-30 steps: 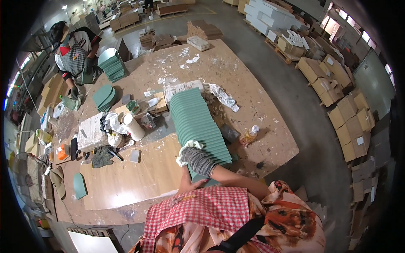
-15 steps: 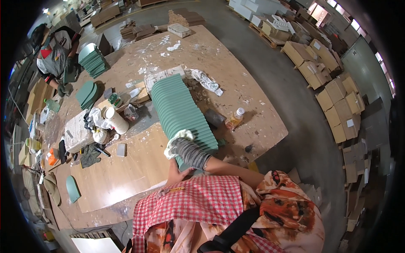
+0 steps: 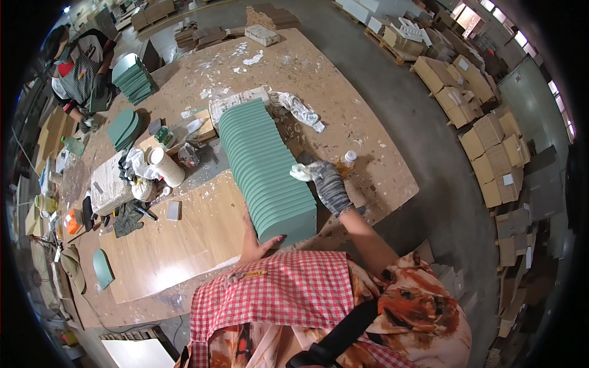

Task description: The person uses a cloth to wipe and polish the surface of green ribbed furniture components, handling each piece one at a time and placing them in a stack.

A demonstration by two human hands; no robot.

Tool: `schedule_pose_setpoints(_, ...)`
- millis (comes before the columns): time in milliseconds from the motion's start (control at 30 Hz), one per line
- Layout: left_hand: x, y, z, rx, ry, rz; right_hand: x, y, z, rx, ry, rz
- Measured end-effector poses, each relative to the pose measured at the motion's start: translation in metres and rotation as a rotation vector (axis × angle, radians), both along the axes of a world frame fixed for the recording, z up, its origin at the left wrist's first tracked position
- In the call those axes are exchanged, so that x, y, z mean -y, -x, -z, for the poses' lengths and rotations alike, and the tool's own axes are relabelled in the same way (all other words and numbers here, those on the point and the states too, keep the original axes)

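Our right hand (image 3: 320,174), in a grey knitted glove, is curled around a bunched white cloth (image 3: 300,172) at the right-hand side of the row of green panels (image 3: 270,175). Half a second ago this arm lay across the near end of the row, with the cloth over at its left edge; now the hand has crossed to the opposite side, and the forearm no longer covers the nearest panel, whose flat green face we see plainly. Our bare left hand (image 3: 251,246) stays at the near left corner, its thumb spread wide from its fingers, the thumb along that front face and the fingers up the side; how firmly it presses, we cannot tell. We judge that the cloth's work has passed from the left side to the right while the left hand steadies the row. Packed face to face, the panels lie along the worktable (image 3: 362,132), from just in front of our checked apron (image 3: 276,279) to beside a stained pale block (image 3: 219,110). An amber bottle (image 3: 347,162) stands just beyond the gloved hand, partly behind it, so we judge there is little room to swing outward there.
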State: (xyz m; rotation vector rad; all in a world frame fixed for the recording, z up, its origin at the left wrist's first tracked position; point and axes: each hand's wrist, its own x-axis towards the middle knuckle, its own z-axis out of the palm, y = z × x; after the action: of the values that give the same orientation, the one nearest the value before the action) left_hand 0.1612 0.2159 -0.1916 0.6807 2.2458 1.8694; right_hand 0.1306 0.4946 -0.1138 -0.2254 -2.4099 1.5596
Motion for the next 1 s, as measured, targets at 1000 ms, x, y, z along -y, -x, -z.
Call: schedule_pose_setpoints(1000, -0.002, -0.003, -0.006, 0.042, -0.055, 0.006, 0.038, 0.063, -0.001, 0.133, 0.185, 0.016)
